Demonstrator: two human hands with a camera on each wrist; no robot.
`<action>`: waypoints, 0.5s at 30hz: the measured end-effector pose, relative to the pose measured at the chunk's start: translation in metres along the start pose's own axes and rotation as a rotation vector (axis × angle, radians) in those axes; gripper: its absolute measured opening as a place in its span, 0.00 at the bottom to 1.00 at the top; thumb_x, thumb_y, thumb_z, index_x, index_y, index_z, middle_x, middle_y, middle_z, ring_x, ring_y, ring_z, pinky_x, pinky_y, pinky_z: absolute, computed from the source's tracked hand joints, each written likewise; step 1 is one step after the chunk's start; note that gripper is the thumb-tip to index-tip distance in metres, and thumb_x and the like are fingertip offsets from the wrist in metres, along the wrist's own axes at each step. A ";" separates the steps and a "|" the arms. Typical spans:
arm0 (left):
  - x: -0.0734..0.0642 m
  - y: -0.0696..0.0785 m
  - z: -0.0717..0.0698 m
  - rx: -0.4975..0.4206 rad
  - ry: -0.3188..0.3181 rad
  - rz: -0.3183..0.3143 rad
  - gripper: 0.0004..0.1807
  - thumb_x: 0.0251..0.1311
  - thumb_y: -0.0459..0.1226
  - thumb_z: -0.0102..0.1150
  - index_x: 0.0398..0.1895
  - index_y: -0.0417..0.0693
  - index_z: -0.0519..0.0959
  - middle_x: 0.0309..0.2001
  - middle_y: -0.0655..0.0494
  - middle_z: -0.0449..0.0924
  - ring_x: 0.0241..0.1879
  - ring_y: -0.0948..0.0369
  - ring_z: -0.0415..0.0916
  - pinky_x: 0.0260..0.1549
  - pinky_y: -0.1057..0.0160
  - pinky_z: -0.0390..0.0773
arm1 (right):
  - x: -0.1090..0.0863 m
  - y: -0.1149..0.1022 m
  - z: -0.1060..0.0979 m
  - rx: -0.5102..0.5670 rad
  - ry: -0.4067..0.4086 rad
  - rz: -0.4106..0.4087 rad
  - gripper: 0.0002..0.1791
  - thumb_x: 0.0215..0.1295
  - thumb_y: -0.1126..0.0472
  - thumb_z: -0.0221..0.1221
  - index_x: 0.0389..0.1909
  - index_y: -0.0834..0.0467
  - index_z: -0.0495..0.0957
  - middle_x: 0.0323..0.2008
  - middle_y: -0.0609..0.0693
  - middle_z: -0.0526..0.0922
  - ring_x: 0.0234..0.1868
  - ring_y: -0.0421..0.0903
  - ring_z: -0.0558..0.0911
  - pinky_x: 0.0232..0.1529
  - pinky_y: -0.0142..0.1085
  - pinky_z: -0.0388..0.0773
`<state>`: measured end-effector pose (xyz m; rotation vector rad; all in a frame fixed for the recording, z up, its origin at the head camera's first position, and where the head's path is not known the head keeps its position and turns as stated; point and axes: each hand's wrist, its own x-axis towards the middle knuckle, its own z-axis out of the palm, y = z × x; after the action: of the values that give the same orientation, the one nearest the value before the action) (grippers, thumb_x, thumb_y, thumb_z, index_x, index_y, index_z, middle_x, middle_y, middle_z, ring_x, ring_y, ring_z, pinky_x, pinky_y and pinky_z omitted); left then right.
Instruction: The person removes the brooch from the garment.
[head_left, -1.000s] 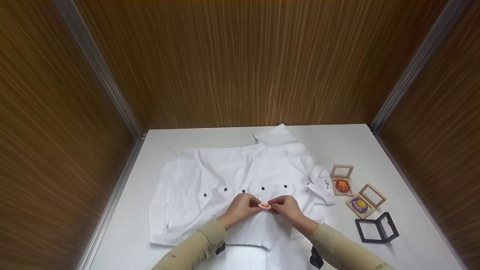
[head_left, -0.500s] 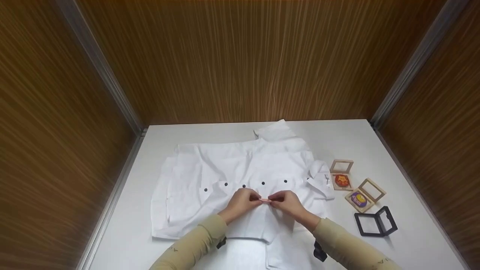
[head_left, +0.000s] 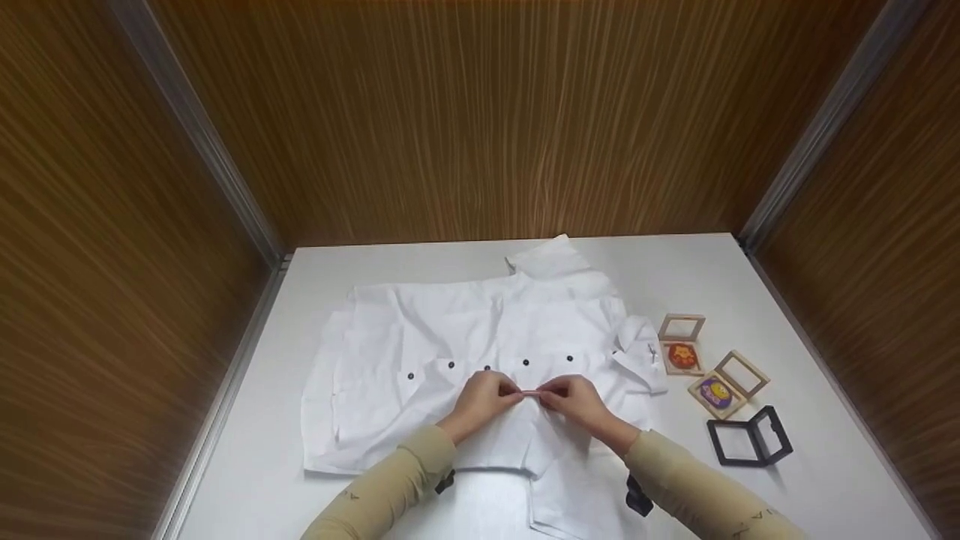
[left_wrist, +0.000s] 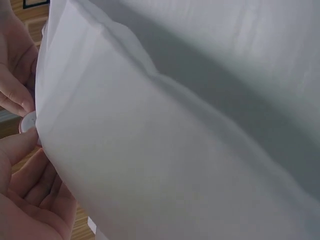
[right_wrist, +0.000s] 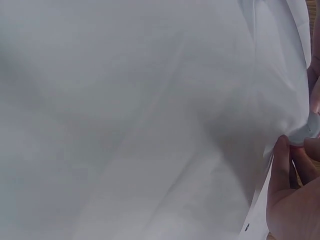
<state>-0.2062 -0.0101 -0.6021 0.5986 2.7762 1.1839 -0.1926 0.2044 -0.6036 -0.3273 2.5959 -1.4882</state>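
Observation:
A white shirt [head_left: 439, 330] with black buttons lies spread on the table. Over its near part, my left hand [head_left: 478, 399] and right hand [head_left: 581, 403] pinch a small round badge [head_left: 531, 393] between thumbs and fingers, one hand at each side. From the head view only the badge's thin pinkish edge shows. Its pale back [left_wrist: 29, 122] faces the left wrist camera, right against the shirt fabric. In the right wrist view, the fingertips of my right hand [right_wrist: 295, 200] touch the badge and the cloth. Whether the badge is fastened to the shirt is hidden.
At the right stand two open wooden display boxes, one with a red-orange round piece [head_left: 683, 355], the other with a purple and yellow one [head_left: 715, 391]. Nearer lies an open black frame [head_left: 750, 439]. Wood-grain panels [head_left: 480, 120] wall the white table [head_left: 255, 420].
The badge has tipped from showing its orange-and-white face to showing just its edge. Both hands keep their pinch. The whole scene sits slightly higher in the head view.

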 end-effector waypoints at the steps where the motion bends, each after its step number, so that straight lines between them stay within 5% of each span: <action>1: 0.000 0.000 0.000 -0.003 0.004 0.001 0.06 0.65 0.37 0.73 0.36 0.42 0.92 0.35 0.50 0.93 0.38 0.53 0.90 0.41 0.65 0.86 | 0.001 0.000 0.000 0.004 0.003 0.009 0.08 0.69 0.69 0.66 0.42 0.72 0.89 0.39 0.65 0.92 0.38 0.44 0.88 0.38 0.22 0.79; 9: 0.004 0.000 0.002 -0.020 0.032 0.028 0.05 0.65 0.34 0.72 0.36 0.40 0.91 0.34 0.49 0.92 0.37 0.53 0.88 0.40 0.64 0.84 | 0.003 0.000 0.003 0.071 0.043 0.071 0.09 0.71 0.69 0.64 0.41 0.75 0.86 0.35 0.67 0.90 0.34 0.45 0.89 0.34 0.21 0.79; 15: 0.005 0.000 0.006 0.001 0.056 0.029 0.05 0.66 0.35 0.71 0.36 0.42 0.91 0.36 0.50 0.93 0.37 0.54 0.88 0.40 0.64 0.83 | 0.004 0.002 0.004 0.025 0.077 0.074 0.10 0.71 0.66 0.65 0.37 0.71 0.88 0.32 0.61 0.91 0.30 0.34 0.83 0.34 0.21 0.78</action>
<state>-0.2093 -0.0047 -0.6060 0.6173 2.8235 1.2234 -0.1956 0.2007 -0.6078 -0.1725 2.6142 -1.5360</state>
